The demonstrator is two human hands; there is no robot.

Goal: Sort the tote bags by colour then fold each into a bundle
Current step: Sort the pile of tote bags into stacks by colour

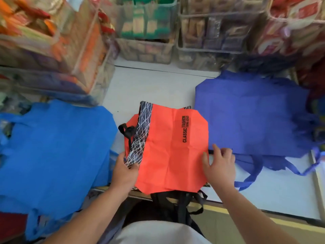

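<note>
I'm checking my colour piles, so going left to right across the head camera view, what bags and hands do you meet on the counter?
bright blue tote → left hand → orange tote → right hand → purple-blue tote

The left hand point(124, 170) and the right hand point(220, 166) are bare, and behind each wrist the left forearm point(91, 213) and right forearm point(249, 208) are uncovered too; between them, nearer the body, shows a plain white top point(158, 233), blurred
</note>
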